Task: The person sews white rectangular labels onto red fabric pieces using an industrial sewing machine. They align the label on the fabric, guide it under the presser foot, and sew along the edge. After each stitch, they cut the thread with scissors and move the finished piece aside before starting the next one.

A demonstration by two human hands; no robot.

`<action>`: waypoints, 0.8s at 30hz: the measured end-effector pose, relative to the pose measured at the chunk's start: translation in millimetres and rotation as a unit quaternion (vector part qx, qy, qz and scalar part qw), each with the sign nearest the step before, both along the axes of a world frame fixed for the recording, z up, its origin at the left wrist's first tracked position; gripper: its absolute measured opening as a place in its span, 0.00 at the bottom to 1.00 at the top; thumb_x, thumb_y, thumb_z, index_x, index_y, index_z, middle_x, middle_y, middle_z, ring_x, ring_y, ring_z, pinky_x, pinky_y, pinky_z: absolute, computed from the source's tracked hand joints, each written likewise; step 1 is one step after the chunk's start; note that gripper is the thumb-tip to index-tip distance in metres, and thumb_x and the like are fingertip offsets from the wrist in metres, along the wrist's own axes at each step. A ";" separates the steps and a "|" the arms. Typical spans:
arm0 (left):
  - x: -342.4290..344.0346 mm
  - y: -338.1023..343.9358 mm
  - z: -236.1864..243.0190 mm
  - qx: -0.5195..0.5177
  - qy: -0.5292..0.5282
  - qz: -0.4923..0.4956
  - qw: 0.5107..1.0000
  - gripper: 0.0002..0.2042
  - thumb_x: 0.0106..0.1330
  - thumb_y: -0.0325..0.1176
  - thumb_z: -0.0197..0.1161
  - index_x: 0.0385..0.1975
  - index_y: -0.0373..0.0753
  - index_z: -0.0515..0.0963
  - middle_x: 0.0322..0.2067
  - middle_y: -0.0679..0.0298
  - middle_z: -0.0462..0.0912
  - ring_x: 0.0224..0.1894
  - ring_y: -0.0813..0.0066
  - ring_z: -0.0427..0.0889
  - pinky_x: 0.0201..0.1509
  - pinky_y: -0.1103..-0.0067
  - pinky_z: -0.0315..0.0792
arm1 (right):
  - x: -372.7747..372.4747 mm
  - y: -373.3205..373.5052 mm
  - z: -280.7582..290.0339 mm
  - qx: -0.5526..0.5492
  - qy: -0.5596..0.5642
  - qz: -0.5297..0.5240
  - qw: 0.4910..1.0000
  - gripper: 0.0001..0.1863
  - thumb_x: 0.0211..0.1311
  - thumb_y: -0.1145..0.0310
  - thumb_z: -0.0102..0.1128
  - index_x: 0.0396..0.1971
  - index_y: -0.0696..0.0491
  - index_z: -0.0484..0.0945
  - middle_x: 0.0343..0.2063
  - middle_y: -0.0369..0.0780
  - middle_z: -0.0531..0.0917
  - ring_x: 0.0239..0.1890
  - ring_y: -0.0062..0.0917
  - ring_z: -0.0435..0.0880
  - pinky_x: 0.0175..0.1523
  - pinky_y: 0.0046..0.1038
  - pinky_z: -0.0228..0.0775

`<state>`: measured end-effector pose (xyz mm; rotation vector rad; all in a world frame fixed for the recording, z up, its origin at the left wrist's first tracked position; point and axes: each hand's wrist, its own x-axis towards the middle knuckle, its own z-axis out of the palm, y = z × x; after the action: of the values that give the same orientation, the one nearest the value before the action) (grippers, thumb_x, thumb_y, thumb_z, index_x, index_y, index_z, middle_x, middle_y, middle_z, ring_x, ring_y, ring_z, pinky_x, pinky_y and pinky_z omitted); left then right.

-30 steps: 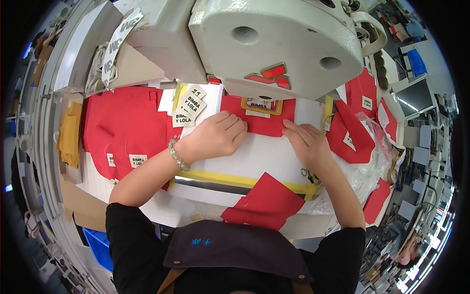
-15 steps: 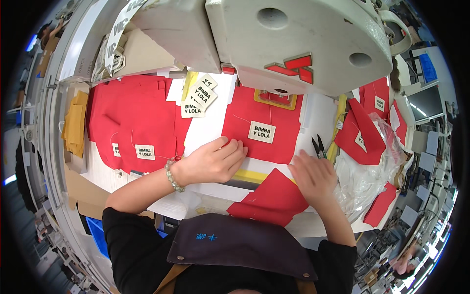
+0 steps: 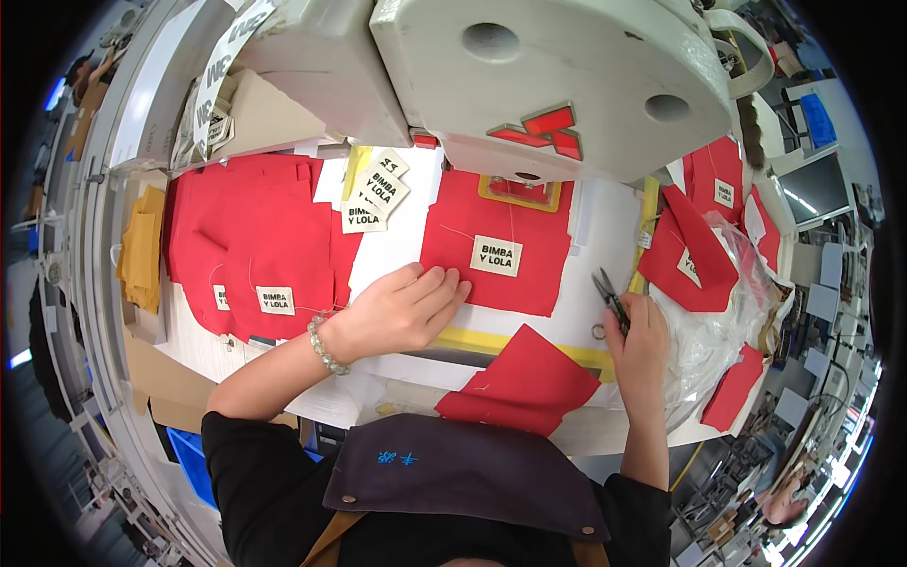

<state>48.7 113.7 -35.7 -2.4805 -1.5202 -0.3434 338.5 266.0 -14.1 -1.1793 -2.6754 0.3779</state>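
At your left, a folded mustard-yellow bundle rests in a shallow cardboard tray, with a long white box farther up. Below the table edge you have a blue plastic crate. On your right, a clear plastic bag lies crumpled; beyond it stand a dark-screened monitor and, farther off, a co-worker, blurred near the rim.
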 end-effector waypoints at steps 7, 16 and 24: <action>-12.1 -5.7 4.7 -0.043 -0.101 0.071 0.991 0.15 0.51 0.25 0.61 0.41 0.35 0.81 0.44 0.59 0.82 0.34 0.75 0.80 0.32 0.79 0.73 | 0.9 18.6 15.5 -0.016 0.098 0.005 0.995 0.12 0.63 0.78 0.53 0.46 0.58 0.75 0.31 0.44 0.75 0.33 0.39 0.76 0.40 0.36 0.68; 25.0 -5.1 15.2 -0.025 -0.289 -0.073 0.954 0.13 0.51 0.26 0.63 0.38 0.36 0.82 0.41 0.61 0.86 0.25 0.78 0.81 0.25 0.85 0.73 | -51.2 40.6 43.0 0.070 0.042 0.124 0.989 0.24 0.56 0.67 0.66 0.56 0.46 0.78 0.25 0.35 0.70 0.21 0.26 0.71 0.28 0.27 0.64; 46.4 -34.3 22.3 0.019 -0.187 -0.112 0.976 0.15 0.49 0.28 0.62 0.38 0.32 0.82 0.38 0.54 0.85 0.22 0.83 0.79 0.23 0.86 0.73 | -95.7 42.8 20.3 0.231 0.018 0.305 0.924 0.21 0.46 0.68 0.64 0.45 0.43 0.83 0.23 0.30 0.69 0.20 0.18 0.71 0.26 0.23 0.60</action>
<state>95.0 79.5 -13.4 -2.6709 -1.3319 -0.9149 242.8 308.8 6.1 -0.1922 -2.8119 -0.1537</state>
